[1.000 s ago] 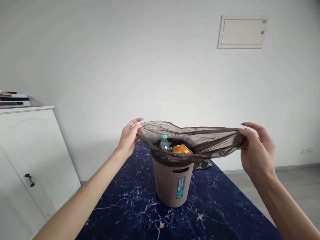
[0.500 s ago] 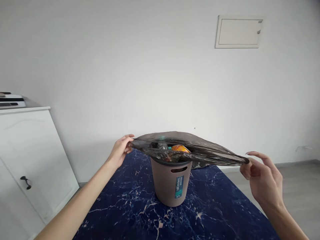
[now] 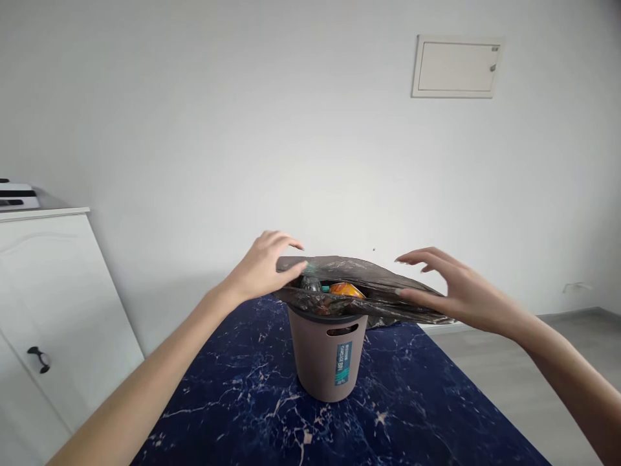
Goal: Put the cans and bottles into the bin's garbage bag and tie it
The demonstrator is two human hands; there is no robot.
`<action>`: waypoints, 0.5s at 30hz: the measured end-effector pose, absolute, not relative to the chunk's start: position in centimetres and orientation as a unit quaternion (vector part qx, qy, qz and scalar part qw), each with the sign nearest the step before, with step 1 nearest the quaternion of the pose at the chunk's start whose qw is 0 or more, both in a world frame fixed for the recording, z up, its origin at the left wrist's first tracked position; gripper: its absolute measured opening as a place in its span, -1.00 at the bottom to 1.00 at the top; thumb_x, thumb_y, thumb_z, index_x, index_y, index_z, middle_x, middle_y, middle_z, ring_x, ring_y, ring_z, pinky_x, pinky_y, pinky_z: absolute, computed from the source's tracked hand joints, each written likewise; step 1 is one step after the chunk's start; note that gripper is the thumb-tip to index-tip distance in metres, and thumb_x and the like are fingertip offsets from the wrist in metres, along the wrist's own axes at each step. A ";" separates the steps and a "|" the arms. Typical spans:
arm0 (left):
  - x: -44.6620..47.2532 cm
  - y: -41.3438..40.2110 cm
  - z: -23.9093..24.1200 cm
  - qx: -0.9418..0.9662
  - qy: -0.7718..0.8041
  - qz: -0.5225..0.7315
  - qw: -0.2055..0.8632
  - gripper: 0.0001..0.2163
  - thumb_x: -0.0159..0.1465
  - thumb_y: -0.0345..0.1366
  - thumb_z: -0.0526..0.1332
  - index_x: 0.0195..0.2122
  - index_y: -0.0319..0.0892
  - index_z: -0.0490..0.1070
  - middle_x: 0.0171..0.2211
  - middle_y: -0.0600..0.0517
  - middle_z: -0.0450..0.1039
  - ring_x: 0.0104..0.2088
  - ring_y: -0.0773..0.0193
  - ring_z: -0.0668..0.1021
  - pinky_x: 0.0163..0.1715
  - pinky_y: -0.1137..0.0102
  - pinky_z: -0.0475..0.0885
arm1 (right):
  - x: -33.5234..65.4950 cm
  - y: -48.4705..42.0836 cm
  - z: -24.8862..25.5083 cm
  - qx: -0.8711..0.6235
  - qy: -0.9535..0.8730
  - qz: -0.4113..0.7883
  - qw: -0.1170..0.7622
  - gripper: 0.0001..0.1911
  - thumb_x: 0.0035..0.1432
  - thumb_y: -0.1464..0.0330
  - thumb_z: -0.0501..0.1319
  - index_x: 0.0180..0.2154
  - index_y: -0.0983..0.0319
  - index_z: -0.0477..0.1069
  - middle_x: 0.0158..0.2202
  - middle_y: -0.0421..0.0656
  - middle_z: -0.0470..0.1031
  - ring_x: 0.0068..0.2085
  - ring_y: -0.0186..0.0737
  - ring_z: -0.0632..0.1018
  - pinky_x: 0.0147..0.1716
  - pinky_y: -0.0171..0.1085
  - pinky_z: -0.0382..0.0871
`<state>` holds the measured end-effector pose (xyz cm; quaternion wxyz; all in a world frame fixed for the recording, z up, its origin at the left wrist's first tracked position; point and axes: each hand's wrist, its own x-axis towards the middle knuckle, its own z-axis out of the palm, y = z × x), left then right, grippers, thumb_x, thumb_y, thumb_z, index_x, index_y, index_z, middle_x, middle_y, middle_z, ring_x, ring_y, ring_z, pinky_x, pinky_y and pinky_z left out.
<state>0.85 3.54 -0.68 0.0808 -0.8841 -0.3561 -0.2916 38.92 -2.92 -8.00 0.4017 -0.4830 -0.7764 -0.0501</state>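
A taupe garbage bin (image 3: pixel 315 362) with a dark rim and a blue-green label stands upright on the table. Over its mouth spreads a thin black garbage bag (image 3: pixel 398 307), its top sagging out to the right. Inside lie an orange packet (image 3: pixel 346 289) and something dark and crumpled, partly hidden by the plastic. My left hand (image 3: pixel 266 265) hovers at the bag's left edge, thumb and fingers apart. On the right side my right hand (image 3: pixel 441 285) is likewise open, its thumb close to or touching the bag; contact is hard to tell.
The bin rests on a blue marble-patterned table (image 3: pixel 233 401). At left is a white cabinet (image 3: pixel 63 278) with a dark handle and a white-and-black device (image 3: pixel 17 196) on top. Behind, a white wall (image 3: pixel 242 129) carries a panel door (image 3: pixel 456 66). Grey floor (image 3: pixel 572 349) shows at right.
Both hands have let go of the bag's stretched ends and moved inward over it, fingers now spread. The bag's opening has slackened and its right end has drawn in.
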 end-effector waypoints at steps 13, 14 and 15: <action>0.9 4.7 -1.2 -0.904 -0.322 -0.257 0.113 -0.88 0.37 -0.18 0.34 -0.25 -0.07 0.61 -0.21 0.01 0.69 -0.10 0.05 0.60 0.03 0.13 0.36 | 38.4 -1.7 -8.5 -0.465 -0.789 -0.212 0.341 -0.63 0.51 0.08 0.08 -0.23 0.10 0.52 -0.16 -0.12 0.64 -0.24 -0.09 0.61 -0.28 -0.15 0.38; 0.7 4.4 -1.1 -0.906 -0.310 -0.266 0.109 -0.88 0.38 -0.18 0.33 -0.24 -0.07 0.60 -0.22 0.02 0.68 -0.13 0.09 0.61 0.02 0.15 0.38 | 38.3 -2.3 -8.3 -0.461 -0.791 -0.196 0.352 -0.66 0.51 0.10 0.09 -0.21 0.10 0.51 -0.15 -0.12 0.64 -0.25 -0.11 0.61 -0.31 -0.17 0.38; 0.4 4.0 -1.1 -0.909 -0.298 -0.270 0.107 -0.88 0.40 -0.19 0.32 -0.23 -0.07 0.60 -0.22 0.03 0.68 -0.15 0.12 0.62 0.02 0.17 0.39 | 38.2 -3.0 -8.2 -0.453 -0.795 -0.178 0.360 -0.69 0.52 0.12 0.10 -0.19 0.10 0.49 -0.15 -0.11 0.64 -0.25 -0.11 0.61 -0.32 -0.18 0.38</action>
